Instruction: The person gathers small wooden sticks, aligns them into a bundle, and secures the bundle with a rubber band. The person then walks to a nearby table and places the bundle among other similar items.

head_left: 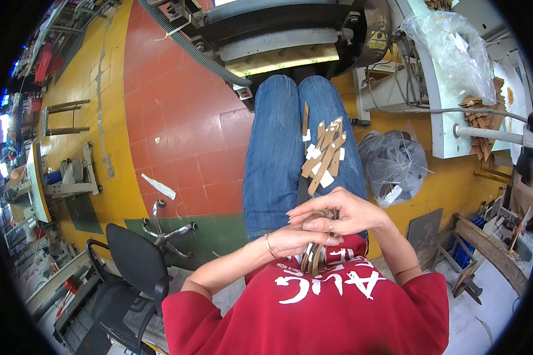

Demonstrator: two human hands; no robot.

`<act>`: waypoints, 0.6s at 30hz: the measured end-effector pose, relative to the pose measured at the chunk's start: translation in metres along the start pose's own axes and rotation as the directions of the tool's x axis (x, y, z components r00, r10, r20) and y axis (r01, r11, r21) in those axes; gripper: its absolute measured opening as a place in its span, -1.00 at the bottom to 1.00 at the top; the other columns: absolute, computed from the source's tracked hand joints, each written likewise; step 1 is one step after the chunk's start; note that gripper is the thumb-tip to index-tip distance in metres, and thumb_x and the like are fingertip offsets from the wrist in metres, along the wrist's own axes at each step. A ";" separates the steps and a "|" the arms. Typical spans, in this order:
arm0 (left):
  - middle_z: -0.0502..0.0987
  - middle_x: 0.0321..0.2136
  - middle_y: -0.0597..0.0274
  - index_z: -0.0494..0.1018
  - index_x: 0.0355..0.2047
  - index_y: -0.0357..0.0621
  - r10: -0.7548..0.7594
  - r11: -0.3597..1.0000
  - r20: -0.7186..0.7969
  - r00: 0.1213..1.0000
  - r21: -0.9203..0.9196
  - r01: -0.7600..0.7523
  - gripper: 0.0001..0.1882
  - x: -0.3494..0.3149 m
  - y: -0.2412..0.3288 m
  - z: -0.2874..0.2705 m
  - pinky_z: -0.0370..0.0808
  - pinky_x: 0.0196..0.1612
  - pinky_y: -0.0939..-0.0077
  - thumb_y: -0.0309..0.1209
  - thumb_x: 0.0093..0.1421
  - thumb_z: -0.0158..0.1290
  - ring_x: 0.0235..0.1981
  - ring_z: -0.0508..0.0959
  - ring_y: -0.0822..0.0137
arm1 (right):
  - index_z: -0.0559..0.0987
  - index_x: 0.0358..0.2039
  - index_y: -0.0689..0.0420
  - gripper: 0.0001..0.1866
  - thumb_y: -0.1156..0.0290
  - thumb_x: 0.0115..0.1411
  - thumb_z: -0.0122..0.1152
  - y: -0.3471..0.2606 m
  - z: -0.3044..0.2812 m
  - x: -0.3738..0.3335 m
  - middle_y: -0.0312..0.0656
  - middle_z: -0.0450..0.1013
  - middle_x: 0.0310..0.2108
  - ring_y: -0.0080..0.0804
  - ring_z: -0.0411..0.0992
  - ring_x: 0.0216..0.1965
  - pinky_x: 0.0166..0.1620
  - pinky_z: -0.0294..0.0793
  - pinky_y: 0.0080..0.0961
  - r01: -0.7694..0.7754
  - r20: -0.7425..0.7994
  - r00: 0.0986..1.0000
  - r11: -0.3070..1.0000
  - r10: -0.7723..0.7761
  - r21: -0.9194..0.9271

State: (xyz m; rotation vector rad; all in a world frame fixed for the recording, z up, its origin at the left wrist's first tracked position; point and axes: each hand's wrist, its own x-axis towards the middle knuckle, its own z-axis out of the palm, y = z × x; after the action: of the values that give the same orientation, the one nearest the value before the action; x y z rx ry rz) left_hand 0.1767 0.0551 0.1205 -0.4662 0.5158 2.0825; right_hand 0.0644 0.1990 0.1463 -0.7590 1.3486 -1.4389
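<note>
Close to my body, both hands grip one bundle of thin brown strips (315,258), which look like leather straps. My left hand (296,238) is closed around it from below, fingers pointing right. Above it, my right hand (346,212) wraps over the top of the bundle, its thumb pressed against the strips. The strips' middle is partly hidden between my fingers, and their ends hang down in front of my red shirt. A loose pile of similar flat brown strips (326,148) with white paper tags lies across my right thigh, just beyond my hands.
A machine with rollers (278,41) stands in front of my knees. At the right, a pale table (447,139) carries clear plastic and stacked brown pieces (482,121). A clear plastic bag (395,165) rests on the floor beside my right leg. A black chair (133,266) is at my left.
</note>
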 end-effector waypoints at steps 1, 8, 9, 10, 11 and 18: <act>0.43 -0.15 0.04 0.36 -0.06 -0.28 -0.025 0.999 0.062 0.998 -0.036 0.027 -0.72 -0.001 -0.001 -0.003 0.44 0.12 0.20 -0.61 0.20 -0.02 -0.04 0.51 0.20 | 0.56 -0.10 0.23 -0.69 0.38 0.15 0.17 0.004 0.001 -0.002 -0.05 0.56 -0.23 -0.24 0.55 -0.16 -0.07 0.50 -0.40 0.038 -0.033 0.999 0.998 -0.036 0.054; 0.53 -0.29 0.07 0.39 -0.13 -0.30 0.024 0.963 0.112 0.993 0.266 -0.054 -0.73 0.007 0.008 -0.007 0.49 0.04 0.30 -0.39 0.23 0.07 -0.08 0.54 0.19 | 0.57 -0.09 0.18 -0.69 0.32 0.18 0.16 0.019 -0.002 -0.002 -0.08 0.56 -0.22 -0.16 0.52 -0.10 -0.03 0.48 -0.32 0.079 -0.268 0.941 0.906 -0.205 -0.416; 0.55 -0.29 0.08 0.41 -0.17 -0.27 0.048 0.973 0.065 0.997 0.221 -0.061 -0.78 0.007 0.009 -0.005 0.51 -0.03 0.36 -0.40 0.24 0.06 -0.12 0.56 0.24 | 0.56 -0.07 0.15 -0.66 0.28 0.17 0.18 0.018 -0.004 -0.004 -0.04 0.51 -0.09 -0.17 0.49 -0.05 -0.02 0.47 -0.32 0.033 -0.307 0.934 0.899 -0.184 -0.437; 0.56 -0.31 0.11 0.42 -0.19 -0.27 0.056 0.964 0.037 0.998 0.257 -0.064 -0.77 0.007 0.008 -0.003 0.50 -0.07 0.42 -0.37 0.24 0.07 -0.16 0.56 0.29 | 0.55 -0.05 0.15 -0.64 0.27 0.17 0.19 0.018 -0.004 -0.004 -0.03 0.48 -0.05 -0.17 0.47 -0.01 0.00 0.46 -0.31 0.071 -0.206 0.968 0.944 -0.143 -0.321; 0.56 -0.32 0.14 0.42 -0.20 -0.26 0.092 0.959 0.038 0.995 0.264 -0.099 -0.77 0.006 0.007 -0.001 0.50 -0.10 0.48 -0.35 0.23 0.08 -0.20 0.57 0.33 | 0.54 -0.03 0.14 -0.62 0.26 0.16 0.19 0.017 -0.004 -0.006 -0.02 0.45 0.00 -0.16 0.44 0.02 0.02 0.44 -0.30 0.049 -0.064 0.996 0.974 -0.065 -0.222; 0.54 -0.41 0.19 0.42 -0.24 -0.23 0.035 0.974 0.041 0.999 0.222 -0.044 -0.83 0.005 0.004 -0.002 0.52 -0.13 0.44 -0.40 0.23 0.08 -0.28 0.58 0.34 | 0.45 0.03 0.27 -0.52 0.14 0.26 0.08 0.021 0.006 -0.007 -0.01 0.45 0.00 -0.24 0.41 0.06 0.07 0.38 -0.35 0.034 -0.074 0.996 0.997 -0.040 -0.072</act>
State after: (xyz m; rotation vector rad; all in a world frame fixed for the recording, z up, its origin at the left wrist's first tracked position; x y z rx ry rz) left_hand 0.1705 0.0556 0.1168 -0.2873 0.7329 2.0367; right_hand 0.0769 0.2057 0.1279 -0.7861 1.4570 -1.4681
